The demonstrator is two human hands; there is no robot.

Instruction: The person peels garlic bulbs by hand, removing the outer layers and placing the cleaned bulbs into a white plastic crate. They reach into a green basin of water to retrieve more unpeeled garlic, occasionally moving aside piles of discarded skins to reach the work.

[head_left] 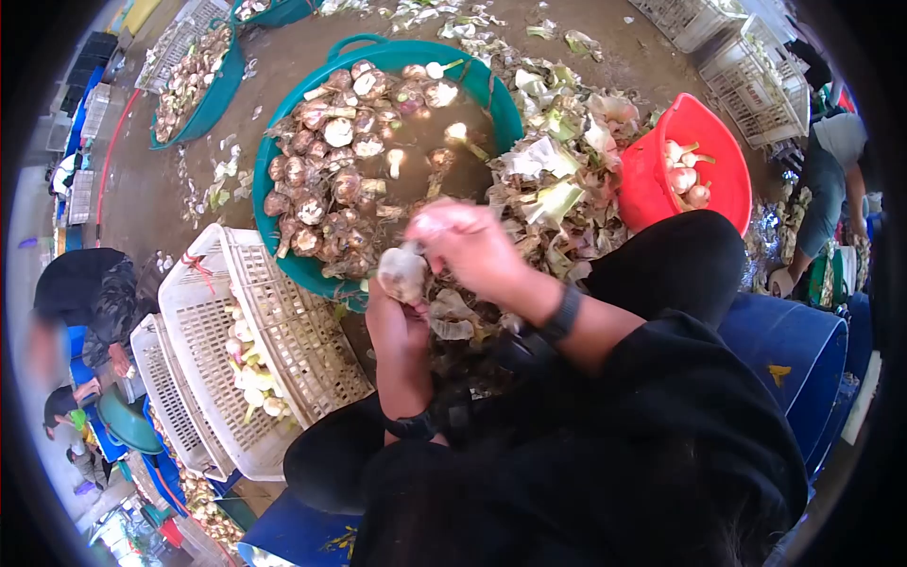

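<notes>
My left hand (395,321) is wrapped round a whitish garlic bulb (402,274), held up above my lap. Just above and to the right, my right hand (468,244) has its fingers curled together close against the top of the bulb. It is blurred, and what its fingers pinch, if anything, is hidden. Beyond both hands stands a green tub (505,109) with many dirty, root-covered garlic bulbs (312,175) along its left side and brownish contents on the right. A large heap of torn garlic skins (557,175) lies to the right of the tub.
A red basin (727,175) with several cleaned bulbs (685,175) stands at the right. White plastic crates (203,312) holding pale bulbs are at my left. Another green tub (213,109) sits far left. Co-workers (90,302) are at the left and right edges. Blue barrels (784,350) lie beside me.
</notes>
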